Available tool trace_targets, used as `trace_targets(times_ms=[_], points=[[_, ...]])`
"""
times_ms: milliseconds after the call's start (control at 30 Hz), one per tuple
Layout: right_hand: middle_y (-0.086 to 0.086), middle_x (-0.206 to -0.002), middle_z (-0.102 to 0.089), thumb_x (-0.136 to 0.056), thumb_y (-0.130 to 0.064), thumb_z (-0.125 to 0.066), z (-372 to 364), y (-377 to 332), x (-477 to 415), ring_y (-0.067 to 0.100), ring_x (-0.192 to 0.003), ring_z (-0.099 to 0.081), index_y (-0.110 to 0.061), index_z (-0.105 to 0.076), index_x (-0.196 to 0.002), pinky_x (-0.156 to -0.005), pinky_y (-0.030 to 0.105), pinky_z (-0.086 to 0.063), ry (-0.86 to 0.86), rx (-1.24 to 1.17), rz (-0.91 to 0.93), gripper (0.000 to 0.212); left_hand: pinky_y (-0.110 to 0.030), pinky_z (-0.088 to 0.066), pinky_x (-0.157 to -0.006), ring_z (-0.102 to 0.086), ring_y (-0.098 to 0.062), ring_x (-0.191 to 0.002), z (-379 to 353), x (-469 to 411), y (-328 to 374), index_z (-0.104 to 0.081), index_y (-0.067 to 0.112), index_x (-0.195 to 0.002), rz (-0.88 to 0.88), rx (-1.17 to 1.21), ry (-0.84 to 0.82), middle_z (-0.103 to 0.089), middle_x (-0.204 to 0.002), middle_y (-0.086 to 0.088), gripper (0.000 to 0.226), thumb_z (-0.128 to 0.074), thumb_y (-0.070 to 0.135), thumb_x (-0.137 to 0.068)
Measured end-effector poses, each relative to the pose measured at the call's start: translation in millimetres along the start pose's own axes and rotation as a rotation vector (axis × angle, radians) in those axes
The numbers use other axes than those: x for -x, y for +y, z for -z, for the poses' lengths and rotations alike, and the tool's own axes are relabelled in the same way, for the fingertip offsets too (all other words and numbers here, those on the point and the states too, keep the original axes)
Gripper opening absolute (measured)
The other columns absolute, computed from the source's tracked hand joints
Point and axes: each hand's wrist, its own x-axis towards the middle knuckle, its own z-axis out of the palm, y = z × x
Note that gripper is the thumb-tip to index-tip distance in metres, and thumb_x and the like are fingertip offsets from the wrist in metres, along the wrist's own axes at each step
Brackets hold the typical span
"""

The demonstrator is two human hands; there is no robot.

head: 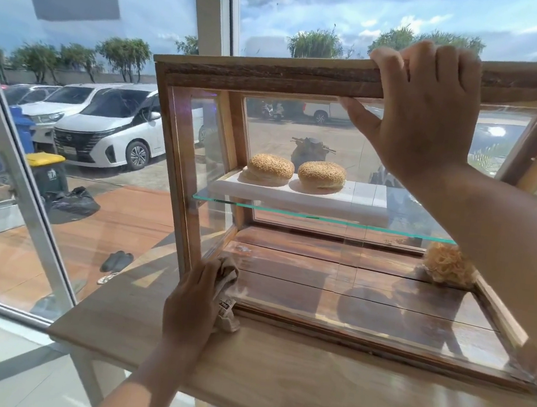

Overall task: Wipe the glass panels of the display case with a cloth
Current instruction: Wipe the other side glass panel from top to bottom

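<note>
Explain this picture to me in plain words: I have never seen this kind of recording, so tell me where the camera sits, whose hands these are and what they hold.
There is no machine here. The single picture comes from a camera worn on a person's head, looking forward and down at their own bare hands. A wooden display case with glass panels stands on a wooden table by a window. The left hand presses a beige cloth against the case's lower left corner. The right hand has its grip on the top rail. Inside, two sesame buns lie on a white tray on a glass shelf, and a frilly pale pastry sits on the floor of the case.
</note>
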Motion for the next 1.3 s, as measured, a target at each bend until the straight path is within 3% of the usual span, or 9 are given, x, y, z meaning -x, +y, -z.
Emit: trace_targets(times_ms=[133,200,433,600,767,967,1033,1133,1300], points=[[0.021,-0.112,-0.055,-0.103,-0.062,-0.031,1,0,0,0.038,-0.099,-0.052,-0.011,-0.047,-0.127,-0.095,0.048,-0.036,-0.006,0.002,-0.002,0.059,-0.044,-0.048,-0.069,-0.062,-0.040,-0.093,-2,-2,3,-0.053,0.010,-0.120,0.463,0.149,0.022,-0.060,-0.112,-0.010,0.026,-0.056,0.019,-0.096],[0.021,-0.113,-0.054,-0.103,-0.063,-0.030,3,-1,-1,0.038,-0.100,-0.051,-0.011,-0.045,-0.128,-0.095,0.049,-0.036,-0.028,-0.011,-0.005,0.060,-0.042,-0.046,-0.072,-0.061,-0.039,-0.095,-3,1,13,-0.056,0.009,-0.117,0.553,0.191,0.050,-0.061,-0.111,-0.011,0.024,-0.053,0.025,-0.099],[0.022,-0.116,-0.052,-0.103,-0.063,-0.026,5,0,0,0.038,-0.103,-0.050,-0.010,-0.043,-0.129,-0.097,0.049,-0.032,-0.057,-0.022,-0.009,0.062,-0.038,-0.051,-0.076,-0.064,-0.030,-0.102,-6,17,35,-0.059,0.017,-0.126,0.426,0.171,-0.023,-0.062,-0.123,-0.002,0.032,-0.059,0.030,-0.096],[0.022,-0.119,-0.050,-0.102,-0.064,-0.024,7,0,0,0.039,-0.107,-0.047,-0.009,-0.041,-0.129,-0.098,0.049,-0.026,-0.103,-0.048,-0.019,0.063,-0.031,-0.049,-0.062,-0.068,-0.021,-0.082,-6,29,80,-0.064,0.018,-0.114,0.231,0.170,-0.138,-0.065,-0.106,0.004,0.028,-0.066,0.035,-0.092],[0.022,-0.121,-0.048,-0.101,-0.065,-0.024,10,0,-1,0.039,-0.109,-0.045,-0.011,-0.039,-0.131,-0.099,0.049,-0.026,-0.144,-0.047,-0.027,0.064,-0.024,-0.045,-0.048,-0.062,-0.014,-0.060,-17,36,123,-0.064,0.022,-0.087,-0.054,0.138,-0.229,-0.059,-0.081,0.008,0.025,-0.079,0.041,-0.078],[0.022,-0.121,-0.047,-0.102,-0.065,-0.025,11,0,-1,0.038,-0.110,-0.044,-0.010,-0.038,-0.131,-0.101,0.050,-0.028,-0.162,-0.061,-0.029,0.063,-0.034,-0.048,-0.060,-0.059,-0.017,-0.069,-19,42,125,-0.060,0.026,-0.092,-0.304,0.050,-0.243,-0.056,-0.087,0.007,0.027,-0.048,0.050,-0.091],[0.022,-0.122,-0.048,-0.102,-0.064,-0.027,12,-1,-2,0.038,-0.111,-0.044,-0.011,-0.039,-0.131,-0.101,0.050,-0.028,-0.164,-0.071,-0.027,0.062,-0.032,-0.046,-0.057,-0.059,-0.017,-0.065,-17,38,115,-0.063,0.026,-0.090,-0.381,-0.039,-0.256,-0.058,-0.083,0.007,0.027,-0.054,0.051,-0.088],[0.022,-0.123,-0.049,-0.101,-0.064,-0.029,12,-1,-3,0.038,-0.111,-0.045,-0.011,-0.041,-0.131,-0.101,0.049,-0.027,-0.148,-0.077,-0.028,0.061,-0.034,-0.046,-0.056,-0.060,-0.019,-0.065,-13,30,97,-0.067,0.025,-0.090,-0.413,-0.116,-0.280,-0.059,-0.081,0.005,0.024,-0.065,0.048,-0.084],[0.022,-0.124,-0.050,-0.101,-0.063,-0.028,10,-1,-2,0.038,-0.112,-0.047,-0.009,-0.041,-0.129,-0.101,0.049,-0.030,-0.138,-0.075,-0.016,0.062,-0.035,-0.046,-0.073,-0.061,-0.021,-0.089,11,14,53,-0.064,0.025,-0.108,-0.207,-0.269,-0.358,-0.061,-0.097,0.004,0.028,-0.044,0.041,-0.096]])
